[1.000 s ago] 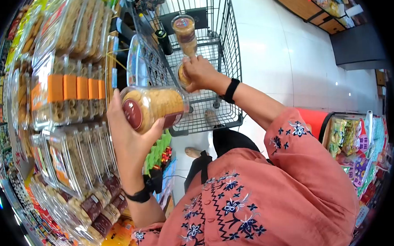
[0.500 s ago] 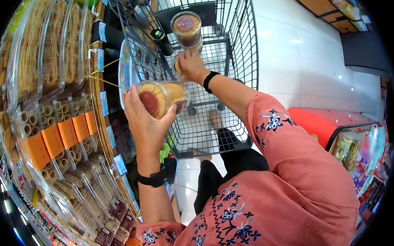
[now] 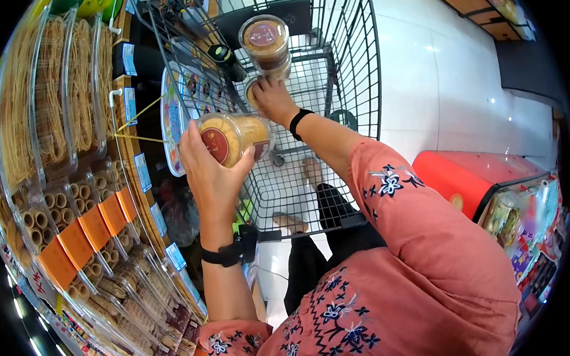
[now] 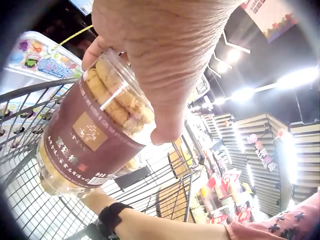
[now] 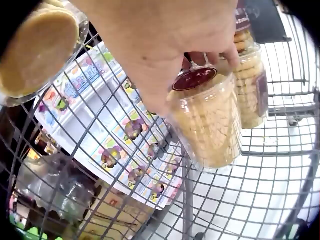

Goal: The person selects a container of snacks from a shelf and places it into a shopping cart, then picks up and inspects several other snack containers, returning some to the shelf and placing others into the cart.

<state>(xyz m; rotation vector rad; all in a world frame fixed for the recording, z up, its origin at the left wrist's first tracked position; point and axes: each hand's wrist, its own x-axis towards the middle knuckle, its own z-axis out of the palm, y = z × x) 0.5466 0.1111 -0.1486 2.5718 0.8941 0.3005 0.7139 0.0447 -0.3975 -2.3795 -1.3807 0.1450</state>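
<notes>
My left hand (image 3: pixel 211 171) grips a clear plastic jar of cookies (image 3: pixel 254 133) around its lid end. The jar lies tilted on its side, its round maroon lid sticker facing the palm, and overlaps the cart's left side in the head view. A maroon label wraps the jar's body (image 4: pixel 87 137) in the left wrist view. Inside the shopping cart (image 3: pixel 280 203), my right hand (image 3: pixel 276 103) holds a second cookie jar (image 5: pixel 207 125) from above, fingers curled at its lid. Right beside that jar stand two more, an upper jar (image 3: pixel 264 42) stacked on a lower jar (image 5: pixel 252 87).
On the left, shelves carry clear boxes of egg rolls (image 3: pixel 64 210) with orange bands and blue price tags (image 3: pixel 143 171). A dark bottle (image 3: pixel 226 61) stands at the cart's left side. To the right are a red display stand (image 3: pixel 457 177) and white floor tiles (image 3: pixel 420 76).
The left hand and its jar have shifted right, away from the shelf and over the cart's side. The right hand keeps hold of its jar beside the stack. The head view has shifted.
</notes>
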